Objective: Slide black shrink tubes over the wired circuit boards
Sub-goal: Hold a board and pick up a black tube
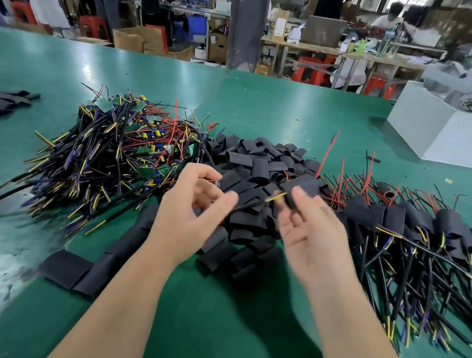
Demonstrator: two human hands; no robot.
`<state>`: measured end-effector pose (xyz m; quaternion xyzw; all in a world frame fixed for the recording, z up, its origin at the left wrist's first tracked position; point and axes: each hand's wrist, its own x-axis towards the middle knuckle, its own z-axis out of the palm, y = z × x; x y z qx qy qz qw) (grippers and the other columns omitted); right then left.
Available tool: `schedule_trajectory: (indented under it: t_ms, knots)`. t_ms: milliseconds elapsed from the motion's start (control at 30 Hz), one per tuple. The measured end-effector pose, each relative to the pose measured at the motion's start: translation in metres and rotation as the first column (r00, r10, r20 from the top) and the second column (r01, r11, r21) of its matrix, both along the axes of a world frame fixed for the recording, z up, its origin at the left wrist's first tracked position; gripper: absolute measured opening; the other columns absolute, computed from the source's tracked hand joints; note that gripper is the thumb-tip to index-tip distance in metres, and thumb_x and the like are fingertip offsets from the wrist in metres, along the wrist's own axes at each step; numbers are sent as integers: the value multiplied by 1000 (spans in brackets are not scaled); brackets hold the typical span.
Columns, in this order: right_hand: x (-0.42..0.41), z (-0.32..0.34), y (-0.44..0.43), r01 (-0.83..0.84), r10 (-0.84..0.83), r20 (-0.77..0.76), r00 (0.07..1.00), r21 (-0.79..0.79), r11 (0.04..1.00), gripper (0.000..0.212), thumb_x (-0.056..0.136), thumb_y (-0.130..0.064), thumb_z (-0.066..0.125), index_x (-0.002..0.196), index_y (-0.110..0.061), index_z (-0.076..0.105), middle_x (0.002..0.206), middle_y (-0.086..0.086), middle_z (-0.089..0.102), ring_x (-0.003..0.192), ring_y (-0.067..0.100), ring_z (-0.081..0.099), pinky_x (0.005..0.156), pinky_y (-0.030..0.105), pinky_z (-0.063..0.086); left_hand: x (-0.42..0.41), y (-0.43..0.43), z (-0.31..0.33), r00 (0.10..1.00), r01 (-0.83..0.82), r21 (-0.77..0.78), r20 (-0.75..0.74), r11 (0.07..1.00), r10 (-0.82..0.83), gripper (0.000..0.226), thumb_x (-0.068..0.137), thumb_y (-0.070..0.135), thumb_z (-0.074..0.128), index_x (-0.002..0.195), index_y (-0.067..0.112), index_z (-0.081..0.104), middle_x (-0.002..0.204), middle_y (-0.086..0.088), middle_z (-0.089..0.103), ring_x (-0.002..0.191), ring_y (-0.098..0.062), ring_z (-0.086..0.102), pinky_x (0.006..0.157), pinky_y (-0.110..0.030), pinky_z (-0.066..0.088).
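The counter (221, 330) lies open along its near and far edges. Across its middle, wired circuit boards (128, 156), black shrink tubes (261, 164) and sleeved boards (419, 237) block passage.

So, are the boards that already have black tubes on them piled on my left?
No, the tube-covered boards lie to the right, while the bare boards are heaped on the left.

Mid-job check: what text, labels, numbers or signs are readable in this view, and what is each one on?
No text can be read anywhere in this view.
Blurred, unreadable: the white label on the brown carton at the far table.
Too small to read: any print on the circuit boards in the left pile.
No print shows on the white box at the right.
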<state>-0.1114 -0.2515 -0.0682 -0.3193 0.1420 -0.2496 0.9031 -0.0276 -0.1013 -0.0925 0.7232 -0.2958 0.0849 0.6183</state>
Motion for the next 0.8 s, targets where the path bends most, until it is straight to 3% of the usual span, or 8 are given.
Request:
schedule_trajectory:
  t_ms: [67,167,267,333,400,467,633,800]
  knots:
    - [-7,11,-15,76,-77,38,996,22,997,34,83,2,62,108,-10,42,86,14,59,65,16,67,52,17,50,5,1,0,995,-86,-36,-55,996,84,14,87,46,52,94,34,52,80,9,69,78,-8,63,71,-33,50]
    - [-16,29,-34,252,-257,14,966,-239,938,17,85,2,63,89,-11,53,76,7,61,60,14,61,53,20,48,14,4,-4,956,-278,63,-79,958,283,4,93,35,50,93,33,53,80,16,67,76,1,60,75,-32,48]
    - [-27,39,-61,347,-603,-61,795,-770,535,20,82,-5,69,89,-23,63,80,5,69,61,14,58,62,29,49,20,7,-10,873,-476,306,47,824,486,15,86,21,59,100,26,55,95,9,64,94,-19,57,87,-40,45]
    - [-31,38,-77,91,-767,-88,636,-978,187,21,82,-13,69,100,-23,68,96,7,70,77,19,59,74,30,44,21,9,-13,809,-559,474,131,680,574,30,84,21,59,113,23,56,117,-2,57,112,-29,47,94,-41,35]
    - [-32,29,-84,-171,-850,-133,510,-984,52,30,83,-17,67,114,-20,68,118,15,61,104,31,52,87,34,35,21,10,-14,785,-547,592,118,591,608,43,85,21,57,128,20,51,134,-8,47,125,-32,37,102,-43,28]
    - [-31,20,-78,-174,-837,-116,535,-984,26,32,83,-12,63,115,-16,67,119,19,58,113,32,48,95,32,32,22,12,-16,781,-522,662,115,539,614,49,88,21,53,137,18,44,144,-9,40,131,-32,33,106,-45,25]
    - [-18,-1,-47,-305,-620,-292,729,-948,88,16,84,-11,61,94,-19,70,84,-1,71,80,16,64,73,15,36,28,17,-17,763,-553,679,180,484,621,42,94,21,52,135,23,46,135,-6,49,121,-32,45,99,-46,31]
    - [-12,-18,-41,-447,-633,-399,663,-890,93,17,87,-13,60,97,-8,73,91,6,72,86,25,61,73,24,38,37,24,-20,757,-529,667,92,525,646,39,94,26,57,132,21,49,131,-8,49,115,-31,51,99,-47,32]
